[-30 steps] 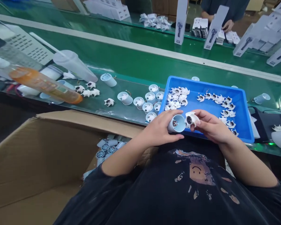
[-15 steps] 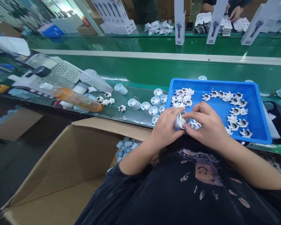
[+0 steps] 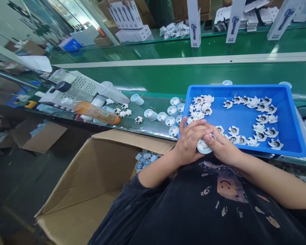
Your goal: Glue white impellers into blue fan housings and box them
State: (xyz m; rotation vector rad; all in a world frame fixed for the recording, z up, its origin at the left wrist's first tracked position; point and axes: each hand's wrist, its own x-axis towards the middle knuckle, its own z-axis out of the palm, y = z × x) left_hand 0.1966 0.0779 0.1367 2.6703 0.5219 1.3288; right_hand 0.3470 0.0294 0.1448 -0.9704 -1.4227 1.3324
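Observation:
A pale blue cylindrical housing [image 3: 204, 145] with a white fan impeller inside is clasped between both hands, its round open end tilted toward me. My left hand [image 3: 191, 141] wraps round its left side with the fingers laid across. My right hand [image 3: 221, 144] closes on the other side, its thumb pressed at the rim. Behind the hands lies a blue tray [image 3: 241, 87] holding many loose white impellers [image 3: 260, 136]. To the left, several similar housings [image 3: 170, 121] with white impellers in them stand on the green bench. Fingers and palms hide much of the held housing.
An open cardboard box [image 3: 91, 177] below left holds more pale housings [image 3: 144, 160]. An orange bottle [image 3: 97, 112] lies by a clear plastic cup [image 3: 113, 92]. Loose impellers [image 3: 138, 119] sit near the bench edge. White product boxes [image 3: 193, 25] stand across the green belt.
My fingers have gone from inside the housing's opening to clasping round it, and its open end has turned toward me. The camera view has shifted slightly. A co-worker's hands have left the view.

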